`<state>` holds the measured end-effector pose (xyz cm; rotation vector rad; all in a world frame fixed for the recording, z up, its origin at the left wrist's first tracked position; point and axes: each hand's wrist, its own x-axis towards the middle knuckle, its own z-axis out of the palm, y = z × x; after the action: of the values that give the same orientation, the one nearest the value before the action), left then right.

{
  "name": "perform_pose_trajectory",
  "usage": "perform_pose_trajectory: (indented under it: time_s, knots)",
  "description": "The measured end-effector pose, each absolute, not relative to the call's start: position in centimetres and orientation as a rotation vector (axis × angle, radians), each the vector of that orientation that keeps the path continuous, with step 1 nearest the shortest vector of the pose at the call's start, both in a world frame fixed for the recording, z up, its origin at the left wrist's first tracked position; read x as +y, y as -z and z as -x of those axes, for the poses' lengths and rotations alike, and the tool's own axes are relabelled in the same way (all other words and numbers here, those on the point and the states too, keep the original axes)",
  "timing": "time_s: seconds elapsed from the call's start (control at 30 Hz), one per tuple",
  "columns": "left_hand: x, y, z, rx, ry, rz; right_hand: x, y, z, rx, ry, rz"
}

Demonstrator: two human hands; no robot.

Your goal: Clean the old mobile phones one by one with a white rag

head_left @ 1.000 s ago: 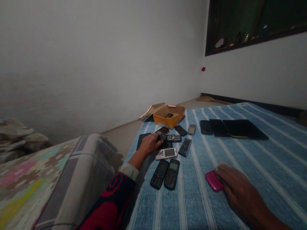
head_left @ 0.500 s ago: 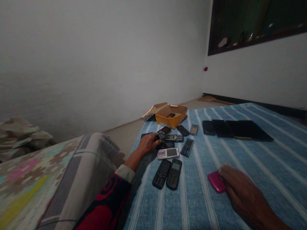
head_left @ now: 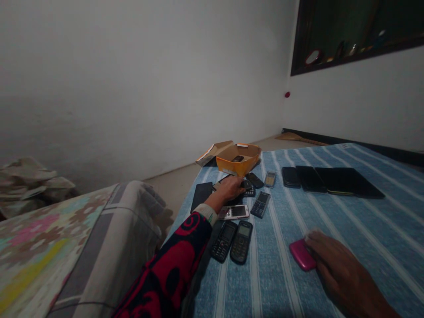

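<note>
My left hand [head_left: 232, 187] reaches over a cluster of mobile phones, its fingers closed on a small dark phone [head_left: 246, 184] above a keypad phone [head_left: 249, 191]. A white phone [head_left: 236, 212] lies just below that wrist. Nearer me, two black keypad phones [head_left: 224, 241] lie side by side. At the right, my right hand [head_left: 341, 267] rests on the bed with its fingers curled over the edge of a glossy pink phone [head_left: 302, 255]. A blurred white patch shows at these fingertips; I cannot make out what it is.
An open yellow cardboard box [head_left: 239, 165] with a phone inside stands at the far end of the blue striped sheet [head_left: 271, 274]. Several dark flat devices [head_left: 334, 180] lie in a row at the right. A draped surface [head_left: 82, 247] borders the left.
My left hand has moved right across the phones, uncovering a dark flat device at the left edge. My right hand stays at the pink phone. The view has shifted slightly.
</note>
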<state>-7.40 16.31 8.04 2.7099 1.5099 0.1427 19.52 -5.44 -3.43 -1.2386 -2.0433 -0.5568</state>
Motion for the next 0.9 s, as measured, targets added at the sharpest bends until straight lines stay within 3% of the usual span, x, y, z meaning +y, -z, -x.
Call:
perform_pose_trajectory:
  time_s: [0.33, 0.63, 0.9]
  knots:
    - [12.9, -9.4, 11.0, 1.568, -0.358, -2.591, -5.4, 2.9, -19.2, -2.015, 0.573, 1.226]
    - [-1.8, -4.4, 4.0, 1.026, -0.277, -2.474, -5.9, 3.6, -18.0, -2.041, 0.514, 1.203]
    - [-3.7, -2.2, -0.4, 1.130, -0.352, -2.496, -5.9, 4.3, -17.7, -2.016, 0.424, 1.166]
